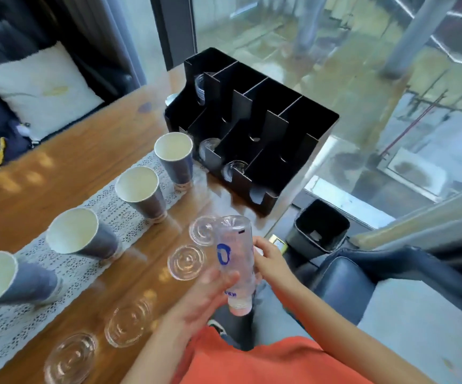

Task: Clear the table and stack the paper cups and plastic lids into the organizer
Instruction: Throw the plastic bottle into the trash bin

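Note:
Several blue paper cups with white insides stand in a row on a lace runner, from the far one (175, 159) to the near one (1, 281). Several clear plastic lids lie flat on the wooden table (91, 139), among them a lid (186, 262) beside my hands and another lid (72, 358) near the front edge. The black organizer (254, 128) stands at the table's far right with a few clear items in its slots. A clear plastic bottle (235, 256) with a pink cap pointing down is held between my left hand (205, 296) and my right hand (270, 263).
A black bin (321, 225) stands on the floor right of the table, below the organizer's corner. A blue seat (343, 284) lies to my right and a white cushion (38, 90) on a bench at the far left. Glass walls run behind.

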`<control>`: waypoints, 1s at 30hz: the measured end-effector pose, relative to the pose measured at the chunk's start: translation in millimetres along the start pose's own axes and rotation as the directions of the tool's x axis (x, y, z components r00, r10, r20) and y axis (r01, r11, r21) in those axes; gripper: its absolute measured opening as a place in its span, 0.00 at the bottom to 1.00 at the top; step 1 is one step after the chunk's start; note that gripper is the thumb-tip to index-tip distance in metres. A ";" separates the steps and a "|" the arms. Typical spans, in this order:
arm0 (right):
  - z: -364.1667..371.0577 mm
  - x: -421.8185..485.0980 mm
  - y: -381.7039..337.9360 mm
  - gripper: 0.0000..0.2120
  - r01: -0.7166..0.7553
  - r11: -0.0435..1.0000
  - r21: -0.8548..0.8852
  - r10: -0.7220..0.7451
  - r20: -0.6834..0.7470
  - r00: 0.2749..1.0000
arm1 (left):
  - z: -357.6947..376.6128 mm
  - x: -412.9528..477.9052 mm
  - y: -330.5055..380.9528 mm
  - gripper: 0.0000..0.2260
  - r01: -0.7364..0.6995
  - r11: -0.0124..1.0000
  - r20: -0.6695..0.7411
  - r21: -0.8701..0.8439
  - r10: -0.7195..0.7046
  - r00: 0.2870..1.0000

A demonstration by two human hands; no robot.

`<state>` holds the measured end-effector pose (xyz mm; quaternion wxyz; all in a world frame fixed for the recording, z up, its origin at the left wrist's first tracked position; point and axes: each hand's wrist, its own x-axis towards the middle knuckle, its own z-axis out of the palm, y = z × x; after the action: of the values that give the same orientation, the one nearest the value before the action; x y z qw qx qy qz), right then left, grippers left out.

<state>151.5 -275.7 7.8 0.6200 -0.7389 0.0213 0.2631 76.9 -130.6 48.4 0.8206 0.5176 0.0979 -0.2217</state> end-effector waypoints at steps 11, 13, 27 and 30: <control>-112.1 -31.6 23.3 0.05 -0.106 0.976 0.192 0.138 -0.158 0.978 | 67.0 85.1 -9.5 0.37 0.220 0.951 0.086 0.217 -0.243 0.966; -132.9 -38.1 32.7 0.06 -0.143 0.972 0.188 0.171 -0.140 0.975 | 74.7 99.7 -15.0 0.35 0.264 0.935 0.090 0.235 -0.291 0.952; -259.5 24.2 62.1 0.09 -0.409 0.794 0.449 0.470 -0.030 0.882 | 159.9 259.3 -57.6 0.24 0.515 0.755 -0.142 0.405 -0.505 0.851; -280.5 36.2 70.4 0.11 -0.466 0.751 0.468 0.520 0.016 0.854 | 174.9 284.2 -70.0 0.22 0.547 0.699 -0.249 0.461 -0.490 0.836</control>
<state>259.1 -541.4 -44.9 0.6814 -0.5546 0.3120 0.3616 283.1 -387.0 -41.0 0.5493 0.6795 0.2205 -0.4336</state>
